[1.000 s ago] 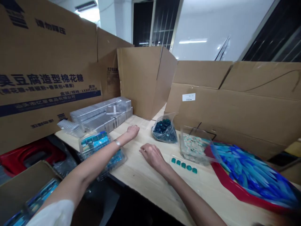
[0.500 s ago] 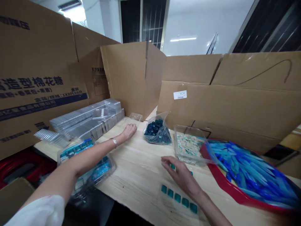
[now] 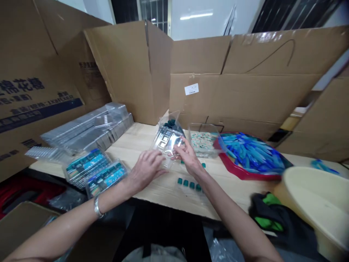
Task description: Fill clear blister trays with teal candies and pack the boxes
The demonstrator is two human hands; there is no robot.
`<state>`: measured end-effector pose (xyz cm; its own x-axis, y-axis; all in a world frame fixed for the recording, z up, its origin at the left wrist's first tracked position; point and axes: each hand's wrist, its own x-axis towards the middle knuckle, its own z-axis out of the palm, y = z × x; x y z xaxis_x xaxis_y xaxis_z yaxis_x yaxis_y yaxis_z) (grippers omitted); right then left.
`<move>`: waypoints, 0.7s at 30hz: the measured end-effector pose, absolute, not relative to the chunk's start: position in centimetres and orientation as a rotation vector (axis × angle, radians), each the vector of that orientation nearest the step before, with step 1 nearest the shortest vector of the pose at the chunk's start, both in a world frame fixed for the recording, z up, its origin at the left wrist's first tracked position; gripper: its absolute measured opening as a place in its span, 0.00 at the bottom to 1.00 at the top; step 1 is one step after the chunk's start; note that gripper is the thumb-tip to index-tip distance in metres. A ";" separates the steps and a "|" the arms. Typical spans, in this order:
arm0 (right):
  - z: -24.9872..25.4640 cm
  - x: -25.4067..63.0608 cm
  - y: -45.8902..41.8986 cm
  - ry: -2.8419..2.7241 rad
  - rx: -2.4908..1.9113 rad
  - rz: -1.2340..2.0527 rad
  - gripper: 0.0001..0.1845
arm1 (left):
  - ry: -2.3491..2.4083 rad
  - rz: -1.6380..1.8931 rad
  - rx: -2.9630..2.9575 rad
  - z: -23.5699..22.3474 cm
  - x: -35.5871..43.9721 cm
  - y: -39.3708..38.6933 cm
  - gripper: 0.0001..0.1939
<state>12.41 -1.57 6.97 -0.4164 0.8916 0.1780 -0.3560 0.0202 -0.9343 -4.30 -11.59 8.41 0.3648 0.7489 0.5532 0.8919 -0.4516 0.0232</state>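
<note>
Both my hands are at a clear plastic tray (image 3: 165,139) with square compartments, tilted above the table. My right hand (image 3: 188,157) is closed on its right edge, thumb on top. The fingers of my left hand (image 3: 147,169) are bent at its lower left edge, somewhat blurred. Just behind the tray stands a clear bag of dark teal pieces (image 3: 171,123), partly covered by it. Below my right hand a row of teal square pieces (image 3: 192,185) lies on the table (image 3: 160,189); my right forearm hides part of the row.
Left are stacked empty clear trays (image 3: 87,127) and filled trays (image 3: 107,178) at the table's edge. Right of the bag stand a clear box of pale chips (image 3: 203,140) and a red tray (image 3: 231,167) of blue strips. A cream basin (image 3: 316,182) is at right; cardboard walls (image 3: 207,98) stand behind.
My left hand has come back from the rear of the table, and a clear tray is now lifted between my hands. My right hand has moved up to it. The view has shifted right and down.
</note>
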 end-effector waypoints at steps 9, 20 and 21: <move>5.3 17.5 -5.1 -1.088 -0.639 1.451 0.30 | -2.084 -3.173 -1.845 4.0 2.1 -11.7 0.25; 4.5 29.0 -1.1 -1.472 -1.167 0.696 0.16 | -2.382 -3.209 -2.174 4.2 -1.2 -5.5 0.13; 5.1 29.8 0.3 -1.538 -1.190 0.610 0.15 | -2.434 -3.129 -2.266 4.2 -0.9 -4.7 0.13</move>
<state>29.75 0.25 5.07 0.0442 0.9064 0.4202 0.3716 0.3755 -0.8491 -0.87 -4.68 4.15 0.1364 0.9810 -0.1378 -0.3747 0.1799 0.9095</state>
